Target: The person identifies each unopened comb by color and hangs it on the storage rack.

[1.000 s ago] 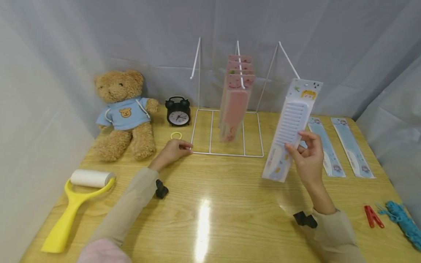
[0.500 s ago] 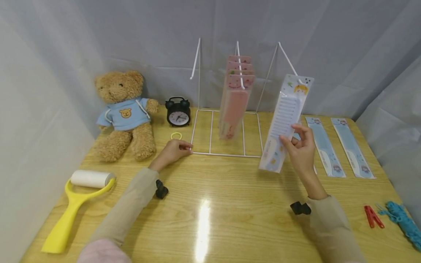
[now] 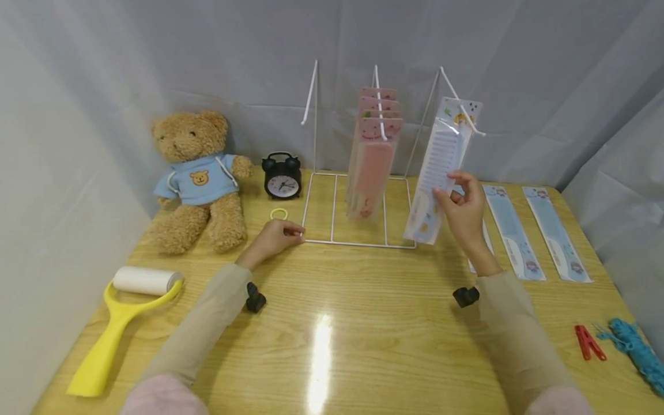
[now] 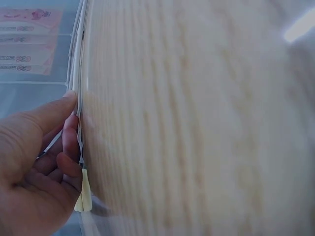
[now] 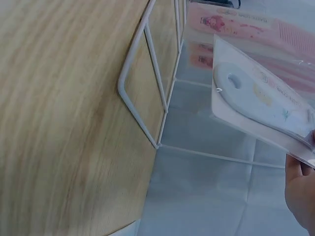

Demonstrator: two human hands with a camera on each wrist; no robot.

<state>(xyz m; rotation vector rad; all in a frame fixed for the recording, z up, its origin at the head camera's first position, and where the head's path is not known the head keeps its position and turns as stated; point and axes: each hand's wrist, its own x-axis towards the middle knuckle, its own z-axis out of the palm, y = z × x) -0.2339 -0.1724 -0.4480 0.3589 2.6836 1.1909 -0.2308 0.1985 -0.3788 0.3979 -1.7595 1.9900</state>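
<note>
My right hand holds a packaged pale blue comb upright, its top at the right hook of the white wire rack. In the right wrist view the comb pack hangs beside the rack base. Several pink comb packs hang on the middle hook. My left hand rests on the rack's front left corner, fingers curled on the wire in the left wrist view.
Two more blue comb packs lie flat at the right. A teddy bear, black alarm clock and yellow ring sit at the left back. A yellow lint roller lies front left; a red clip and teal cord front right.
My right hand has lifted the blue comb pack up and to the left, from over the table to the right hook. The left hand has stayed on the rack.
</note>
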